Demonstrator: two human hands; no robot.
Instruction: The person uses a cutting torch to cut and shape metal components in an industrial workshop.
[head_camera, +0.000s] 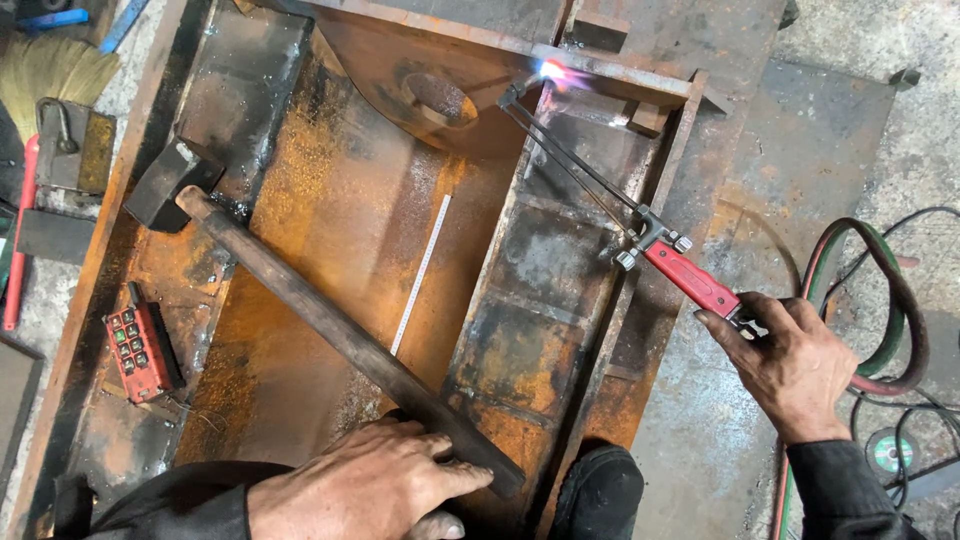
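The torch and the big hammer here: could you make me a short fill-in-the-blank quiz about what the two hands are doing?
1. The right hand grips the torch by its ____ handle.
2. The torch's flame burns at the ____ edge of the rusty steel frame.
3. The left hand rests on the sledgehammer's ____ handle.
4. A red button remote lies to the ____ of that handle.

Missing words: red; far; wooden; left
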